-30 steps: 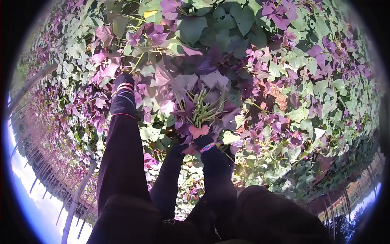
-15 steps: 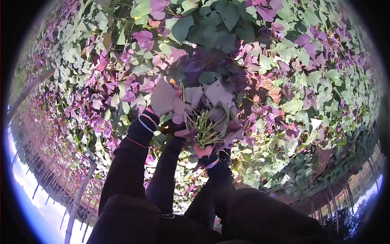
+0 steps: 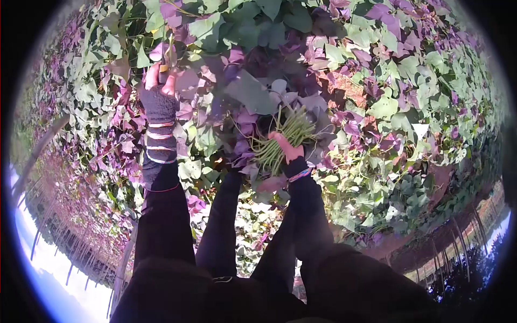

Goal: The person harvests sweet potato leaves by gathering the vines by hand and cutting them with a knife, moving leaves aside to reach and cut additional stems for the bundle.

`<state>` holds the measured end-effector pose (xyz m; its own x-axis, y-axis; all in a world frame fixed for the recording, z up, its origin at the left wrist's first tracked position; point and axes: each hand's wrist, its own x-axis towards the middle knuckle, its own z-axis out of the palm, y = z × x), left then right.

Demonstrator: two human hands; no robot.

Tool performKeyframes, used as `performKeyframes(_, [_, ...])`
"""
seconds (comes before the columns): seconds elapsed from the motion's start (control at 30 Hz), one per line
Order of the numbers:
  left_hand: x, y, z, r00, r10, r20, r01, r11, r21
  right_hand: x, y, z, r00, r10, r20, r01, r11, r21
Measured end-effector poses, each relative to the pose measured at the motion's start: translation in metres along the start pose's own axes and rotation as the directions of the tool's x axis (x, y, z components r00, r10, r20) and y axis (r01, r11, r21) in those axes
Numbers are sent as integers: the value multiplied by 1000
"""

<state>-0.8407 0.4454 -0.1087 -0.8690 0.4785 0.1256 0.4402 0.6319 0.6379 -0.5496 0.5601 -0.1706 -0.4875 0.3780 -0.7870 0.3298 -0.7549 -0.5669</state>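
Observation:
My left hand [image 3: 160, 86], in a dark fingerless covering with coloured bands round the wrist, reaches into the foliage at the upper left. Its fingers are closed on a small dark and yellow tool [image 3: 163, 70], perhaps a knife, beside a stem. Near the centre, my right hand [image 3: 288, 148] holds a thick bundle of cut leafy stems [image 3: 293, 129]. The pale green stem ends point toward me, and broad leaves hang around them. My right thumb lies across the stems, while the other fingers are hidden below the bundle.
Green and purple leafy vines [image 3: 382, 105] spread all around. Reddish soil [image 3: 350, 89] shows right of centre. My dark-clothed legs [image 3: 221, 226] stand among the leaves. A curved wooden pole [image 3: 40, 148] rises at the left, and rows of thin stakes line both lower edges.
My left hand has moved up and left, away from the bundle, into the vines. My right hand and the bundle have shifted slightly up and right, showing more stem ends.

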Motion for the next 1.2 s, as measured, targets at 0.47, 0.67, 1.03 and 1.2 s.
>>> performKeyframes(0.47, [-36, 149, -7, 154, 416, 896, 5, 907, -421, -76, -68, 2, 714, 25, 700, -176, 974, 145])
performKeyframes(0.67, [-52, 95, 48, -201, 601, 774, 741, 610, -281, -73, -56, 36, 728, -331, 600, -78, 830, 552])
performKeyframes(1.03, [-32, 34, 157, 860, 200, 468, -437, 762, 477, -29, 17, -57, 969, 208, 136, -243, 909, 339])
performKeyframes(1.2, [-37, -13, 135, 870, 57, 491, -229, 926, 300, 19, 66, -62, 857, 499, -130, -510, 858, -69])
